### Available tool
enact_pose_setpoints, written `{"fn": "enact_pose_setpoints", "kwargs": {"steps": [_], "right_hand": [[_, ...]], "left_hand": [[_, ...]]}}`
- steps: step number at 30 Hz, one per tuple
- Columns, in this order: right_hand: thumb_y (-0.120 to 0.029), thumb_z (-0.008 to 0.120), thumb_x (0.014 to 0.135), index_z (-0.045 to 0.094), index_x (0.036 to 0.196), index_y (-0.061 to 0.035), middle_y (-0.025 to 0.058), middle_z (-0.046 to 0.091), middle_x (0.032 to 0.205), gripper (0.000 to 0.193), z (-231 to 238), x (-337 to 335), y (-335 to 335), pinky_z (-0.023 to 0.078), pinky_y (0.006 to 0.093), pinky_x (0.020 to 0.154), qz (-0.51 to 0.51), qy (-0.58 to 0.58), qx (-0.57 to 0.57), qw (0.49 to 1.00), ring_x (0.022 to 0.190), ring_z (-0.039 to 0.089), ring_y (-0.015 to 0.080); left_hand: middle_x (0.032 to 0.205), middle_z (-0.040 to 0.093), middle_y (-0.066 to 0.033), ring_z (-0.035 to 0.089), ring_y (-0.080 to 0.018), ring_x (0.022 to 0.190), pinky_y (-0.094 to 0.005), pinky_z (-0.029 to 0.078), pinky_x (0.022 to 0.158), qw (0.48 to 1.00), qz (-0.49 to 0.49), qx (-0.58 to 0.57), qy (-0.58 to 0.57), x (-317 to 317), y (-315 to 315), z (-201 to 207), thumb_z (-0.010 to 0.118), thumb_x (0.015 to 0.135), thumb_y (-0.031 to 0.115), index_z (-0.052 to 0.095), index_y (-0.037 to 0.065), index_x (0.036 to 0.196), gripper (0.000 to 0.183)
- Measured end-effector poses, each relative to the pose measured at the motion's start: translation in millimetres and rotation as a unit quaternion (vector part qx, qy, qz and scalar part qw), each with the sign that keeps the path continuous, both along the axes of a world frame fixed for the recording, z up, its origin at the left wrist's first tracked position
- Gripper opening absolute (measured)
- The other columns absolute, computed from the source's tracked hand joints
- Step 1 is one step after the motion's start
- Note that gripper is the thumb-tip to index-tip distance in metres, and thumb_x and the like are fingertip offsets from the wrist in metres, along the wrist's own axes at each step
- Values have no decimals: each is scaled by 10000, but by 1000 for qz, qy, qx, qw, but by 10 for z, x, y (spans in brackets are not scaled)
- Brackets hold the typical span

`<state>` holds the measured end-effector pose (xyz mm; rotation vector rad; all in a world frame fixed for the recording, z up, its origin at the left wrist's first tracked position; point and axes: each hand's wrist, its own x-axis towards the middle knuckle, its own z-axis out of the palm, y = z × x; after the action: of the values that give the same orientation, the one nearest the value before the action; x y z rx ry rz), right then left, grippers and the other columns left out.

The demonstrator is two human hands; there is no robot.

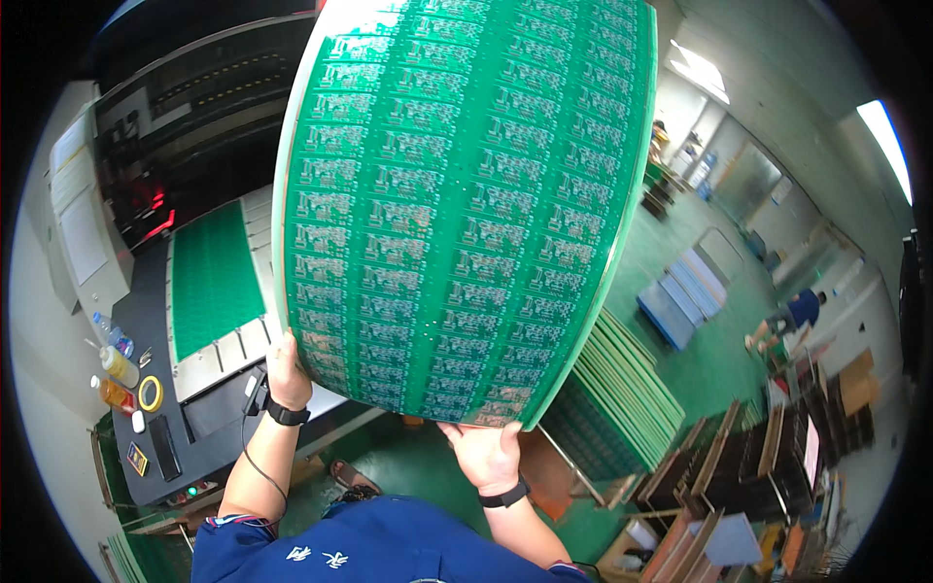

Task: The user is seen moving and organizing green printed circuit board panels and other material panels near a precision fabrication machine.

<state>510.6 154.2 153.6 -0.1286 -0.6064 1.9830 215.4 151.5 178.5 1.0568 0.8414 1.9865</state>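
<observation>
A large green printed circuit board panel [457, 214], covered with rows of repeated circuit patterns, is held up in front of me and fills the middle of the view. It tilts, and its top runs out past the upper edge. My left hand [289, 374] grips the lower left edge, fingers partly hidden behind the panel. At the bottom edge, toward the right corner, my right hand [486, 455] holds it with the thumb along the edge and the other fingers mostly under or behind. Both wrists carry black bands.
Left, another green panel [216, 282] lies on a slotted machine bed beside a dark table [146, 476] with bottles [115, 394], yellow tape [151, 394] and a phone [166, 448]. Right, stacked green panels [622, 398], a blue cart [683, 296], dark racks [739, 457]; a person [799, 311] bends farther off.
</observation>
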Motion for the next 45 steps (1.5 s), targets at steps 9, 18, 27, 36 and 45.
{"fn": "enact_pose_setpoints", "kwargs": {"steps": [9, 18, 27, 36, 45], "right_hand": [[-413, 621, 780, 452, 1271, -120, 47, 444, 1330, 596, -48, 1803, -597, 264, 493, 1040, -430, 50, -110, 894, 1210, 394, 267], [-167, 486, 886, 538, 907, -42, 61, 539, 832, 137, 76, 3100, -2135, 372, 365, 925, -766, -324, 82, 549, 844, 507, 196], [-158, 631, 787, 564, 795, -31, 104, 580, 744, 144, 150, 2784, -1612, 404, 400, 886, -754, -474, 44, 452, 752, 543, 205], [-24, 580, 828, 573, 858, 11, 61, 578, 832, 47, -334, 2661, -764, 417, 290, 762, -734, -461, -163, 473, 788, 517, 132], [-44, 599, 832, 543, 1053, -4, 35, 575, 956, 231, -332, 3373, -325, 436, 254, 757, -631, -625, -208, 409, 835, 529, 118]], "left_hand": [[830, 600, -74, 590, -126, 702, -227, 433, 600, 976, -113, -153, 107, 915, 221, -525, 444, 941, 243, 528, 39, 922, 221], [1291, 443, -117, 406, -228, 1213, -365, 353, 948, 977, -130, -62, 159, 1514, 1211, -424, 419, 922, 437, 358, 51, 1306, 548], [1178, 477, -106, 434, -277, 1148, -435, 357, 966, 903, -385, -147, -124, 2449, 2534, -1193, 404, 866, 580, 515, 113, 990, 495], [1116, 513, -84, 460, -218, 1068, -405, 369, 938, 907, -292, -295, -68, 2665, 3524, -1524, 407, 891, 544, 482, 78, 1082, 509], [1195, 492, -81, 450, -197, 1100, -342, 338, 955, 912, -271, -307, 18, 2773, 3524, -1493, 415, 910, 510, 462, 37, 1211, 563]]}}
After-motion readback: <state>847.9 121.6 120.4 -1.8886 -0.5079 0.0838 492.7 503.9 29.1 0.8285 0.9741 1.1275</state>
